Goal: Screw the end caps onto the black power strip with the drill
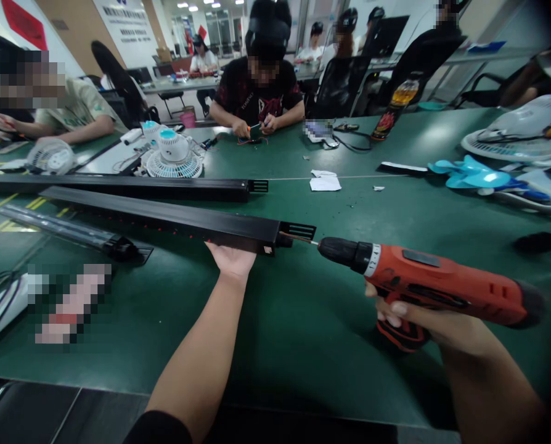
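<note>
My left hand [233, 259] is under the near end of a long black bar-shaped housing [178, 213], gripping it from below; most of the fingers are hidden beneath it. A slotted black bracket and a short round fitting stick out from that end. In my right hand [395, 311] is a red cordless drill [442, 280] with a black chuck, held by its handle. The drill's bit points left at the housing's end, close to the fitting; whether it touches a screw I cannot make out.
A second black housing [164, 187] lies behind, and a clear-wrapped strip [67, 227] lies left. White fan parts [174, 154], paper scraps [325, 180], a drink bottle [394, 108] and blue fan blades [474, 172] are on the green table [294, 357]. A co-worker [261, 92] sits opposite.
</note>
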`<state>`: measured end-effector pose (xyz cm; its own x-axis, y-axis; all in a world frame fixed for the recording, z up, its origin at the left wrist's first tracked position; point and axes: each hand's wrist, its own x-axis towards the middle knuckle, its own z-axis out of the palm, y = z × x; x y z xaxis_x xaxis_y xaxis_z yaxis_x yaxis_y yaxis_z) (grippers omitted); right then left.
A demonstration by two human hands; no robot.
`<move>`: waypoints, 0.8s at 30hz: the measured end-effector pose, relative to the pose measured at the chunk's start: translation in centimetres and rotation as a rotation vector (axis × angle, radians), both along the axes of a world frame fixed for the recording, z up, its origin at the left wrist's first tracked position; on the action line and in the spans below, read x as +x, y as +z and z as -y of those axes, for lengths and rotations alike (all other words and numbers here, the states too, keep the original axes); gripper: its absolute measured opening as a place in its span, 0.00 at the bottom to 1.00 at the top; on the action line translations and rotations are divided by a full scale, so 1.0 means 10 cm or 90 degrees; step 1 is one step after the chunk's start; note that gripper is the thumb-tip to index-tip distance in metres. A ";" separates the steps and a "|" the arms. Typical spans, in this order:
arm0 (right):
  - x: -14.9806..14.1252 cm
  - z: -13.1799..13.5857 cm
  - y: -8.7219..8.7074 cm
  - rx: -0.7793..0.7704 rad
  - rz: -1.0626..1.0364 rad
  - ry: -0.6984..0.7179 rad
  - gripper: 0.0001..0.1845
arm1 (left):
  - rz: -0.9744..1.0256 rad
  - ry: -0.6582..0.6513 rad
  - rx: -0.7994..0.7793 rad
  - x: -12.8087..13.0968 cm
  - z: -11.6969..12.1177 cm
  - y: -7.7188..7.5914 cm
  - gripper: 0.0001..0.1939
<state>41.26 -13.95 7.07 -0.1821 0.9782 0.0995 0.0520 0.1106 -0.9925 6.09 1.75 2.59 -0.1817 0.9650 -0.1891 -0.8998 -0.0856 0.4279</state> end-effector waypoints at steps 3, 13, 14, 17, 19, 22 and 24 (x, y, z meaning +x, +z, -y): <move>0.00 -0.01 0.02 -0.007 0.002 0.011 0.18 | 0.018 0.005 -0.008 0.00 0.01 0.02 0.44; -0.02 -0.01 0.02 0.019 -0.020 0.008 0.13 | 0.042 0.010 -0.016 0.01 0.01 0.05 0.41; -0.02 -0.01 0.02 0.019 -0.021 0.008 0.13 | 0.040 0.010 -0.013 0.01 0.01 0.03 0.41; -0.02 0.00 0.02 0.022 -0.021 0.009 0.13 | 0.040 0.009 -0.009 0.00 0.00 0.02 0.42; -0.02 0.00 0.03 0.020 -0.019 0.012 0.12 | 0.042 0.008 -0.009 0.00 0.01 0.03 0.42; -0.02 -0.01 0.04 0.013 -0.016 0.021 0.12 | 0.050 0.005 -0.021 0.01 0.03 0.06 0.45; -0.02 -0.01 0.05 0.010 -0.015 0.025 0.12 | 0.053 0.009 -0.030 0.02 0.04 0.09 0.47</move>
<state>41.05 -13.84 7.62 -0.2176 0.9686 0.1202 0.0242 0.1284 -0.9914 6.32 1.38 3.51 -0.1766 0.9522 -0.2492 -0.9312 -0.0797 0.3556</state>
